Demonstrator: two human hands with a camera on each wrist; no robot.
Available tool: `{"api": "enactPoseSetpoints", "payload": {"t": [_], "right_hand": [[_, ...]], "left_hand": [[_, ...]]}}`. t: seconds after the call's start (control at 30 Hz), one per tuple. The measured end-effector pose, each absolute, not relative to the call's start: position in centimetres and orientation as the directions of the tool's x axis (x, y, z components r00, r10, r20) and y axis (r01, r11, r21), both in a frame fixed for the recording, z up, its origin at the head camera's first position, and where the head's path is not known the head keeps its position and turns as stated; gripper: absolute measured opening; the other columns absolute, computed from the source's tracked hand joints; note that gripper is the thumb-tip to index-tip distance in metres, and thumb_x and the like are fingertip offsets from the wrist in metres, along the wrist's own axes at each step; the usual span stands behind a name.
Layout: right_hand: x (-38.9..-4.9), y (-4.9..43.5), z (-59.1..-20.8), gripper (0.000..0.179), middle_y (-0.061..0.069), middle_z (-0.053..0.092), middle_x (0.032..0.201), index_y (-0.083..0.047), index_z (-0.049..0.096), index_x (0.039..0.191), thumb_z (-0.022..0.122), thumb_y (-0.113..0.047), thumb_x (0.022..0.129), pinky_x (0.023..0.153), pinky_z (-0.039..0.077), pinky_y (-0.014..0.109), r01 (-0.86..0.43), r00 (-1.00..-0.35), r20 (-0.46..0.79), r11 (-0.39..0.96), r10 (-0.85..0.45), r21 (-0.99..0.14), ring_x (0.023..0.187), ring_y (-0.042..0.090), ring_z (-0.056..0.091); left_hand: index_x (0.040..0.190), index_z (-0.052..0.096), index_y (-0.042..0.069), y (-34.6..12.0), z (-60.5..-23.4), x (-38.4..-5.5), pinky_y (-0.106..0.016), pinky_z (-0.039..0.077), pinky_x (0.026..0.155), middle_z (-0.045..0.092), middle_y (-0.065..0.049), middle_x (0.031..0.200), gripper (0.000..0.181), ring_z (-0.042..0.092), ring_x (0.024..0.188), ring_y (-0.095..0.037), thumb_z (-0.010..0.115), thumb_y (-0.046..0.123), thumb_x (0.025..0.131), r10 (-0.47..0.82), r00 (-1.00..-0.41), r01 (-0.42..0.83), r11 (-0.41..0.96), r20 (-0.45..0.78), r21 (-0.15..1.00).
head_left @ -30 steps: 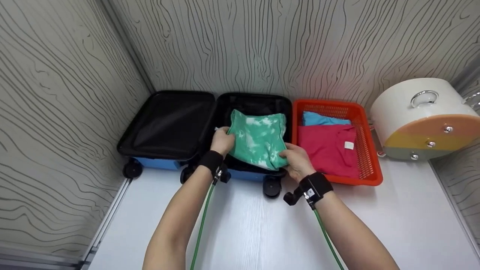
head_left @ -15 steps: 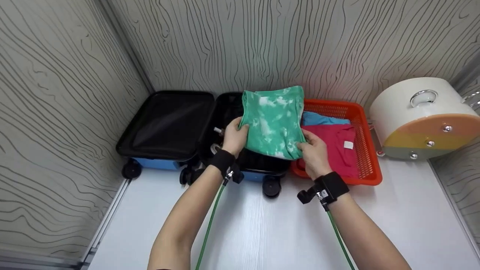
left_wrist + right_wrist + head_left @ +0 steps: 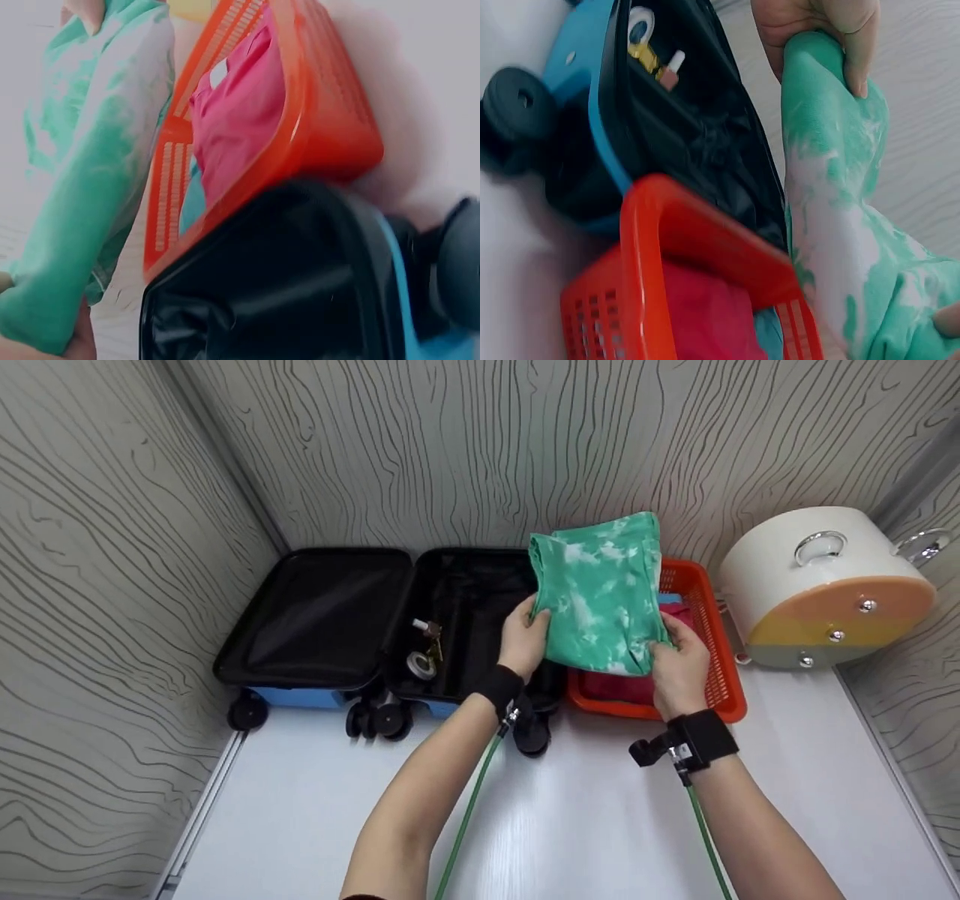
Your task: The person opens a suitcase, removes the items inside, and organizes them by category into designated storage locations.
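Folded green-and-white cloth (image 3: 600,592) held in the air, overlapping red basket (image 3: 724,690) and a corner of open suitcase (image 3: 319,615) in the head view. Pinched between thumb and fingers on both sides: left hand (image 3: 523,637), right hand (image 3: 681,664). Could droop or unfold, likely from gripping only near the close end; could catch on the basket rim if lowered askew. Mostly covered from above: pink garment (image 3: 244,112), blue cloth (image 3: 193,201). Ring-shaped item (image 3: 421,665) in suitcase, hard to identify. Left hand largely cut off in left-wrist view.
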State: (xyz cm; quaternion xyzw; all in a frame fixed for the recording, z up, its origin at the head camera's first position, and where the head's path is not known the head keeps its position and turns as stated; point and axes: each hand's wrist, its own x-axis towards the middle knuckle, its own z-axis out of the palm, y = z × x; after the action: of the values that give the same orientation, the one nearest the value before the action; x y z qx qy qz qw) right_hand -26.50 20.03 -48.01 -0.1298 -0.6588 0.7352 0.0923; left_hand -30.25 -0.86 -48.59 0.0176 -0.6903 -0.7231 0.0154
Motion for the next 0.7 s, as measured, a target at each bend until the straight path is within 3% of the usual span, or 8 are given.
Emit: {"api": "enactPoseSetpoints", "payload": {"t": [0.2, 0.4, 0.7], "right_hand": [[-26.3, 22.3, -48.3, 0.056, 0.011, 0.045, 0.153, -0.005, 0.050, 0.150, 0.040, 0.013, 0.098, 0.112, 0.038, 0.031, 0.040, -0.919, -0.091, -0.139, 0.384, -0.989, 0.134, 0.023, 0.042], [-26.2, 24.0, -49.3, 0.059, 0.012, 0.045, 0.154, -0.005, 0.052, 0.149, 0.036, 0.014, 0.095, 0.113, 0.036, 0.029, 0.054, -0.882, -0.117, -0.148, 0.456, -0.988, 0.138, 0.022, 0.041], [-26.7, 25.6, -52.2, 0.062, 0.013, 0.044, 0.156, -0.004, 0.049, 0.150, 0.035, 0.017, 0.094, 0.106, 0.039, 0.025, 0.100, -0.851, -0.152, -0.130, 0.503, -0.987, 0.137, 0.020, 0.042]], "left_hand": [[0.155, 0.042, 0.007, 1.8, -48.9, -30.1, -0.032, 0.045, 0.106, 0.049, -0.009, 0.153, 0.046, 0.052, 0.134, -0.022, 0.047, 0.014, 0.110, 0.050, -0.998, -0.037, -0.063, -0.033, 0.997], [0.159, 0.036, 0.009, 3.6, -49.8, -30.1, -0.029, 0.036, 0.113, 0.040, -0.006, 0.160, 0.050, 0.040, 0.144, -0.020, 0.037, 0.011, 0.109, 0.160, -0.981, -0.106, 0.038, -0.111, 0.994], [0.158, 0.038, 0.009, 5.4, -51.1, -30.5, -0.031, 0.034, 0.115, 0.041, -0.007, 0.159, 0.049, 0.037, 0.146, -0.023, 0.042, 0.007, 0.109, 0.198, -0.968, -0.121, 0.177, -0.155, 0.977]]}}
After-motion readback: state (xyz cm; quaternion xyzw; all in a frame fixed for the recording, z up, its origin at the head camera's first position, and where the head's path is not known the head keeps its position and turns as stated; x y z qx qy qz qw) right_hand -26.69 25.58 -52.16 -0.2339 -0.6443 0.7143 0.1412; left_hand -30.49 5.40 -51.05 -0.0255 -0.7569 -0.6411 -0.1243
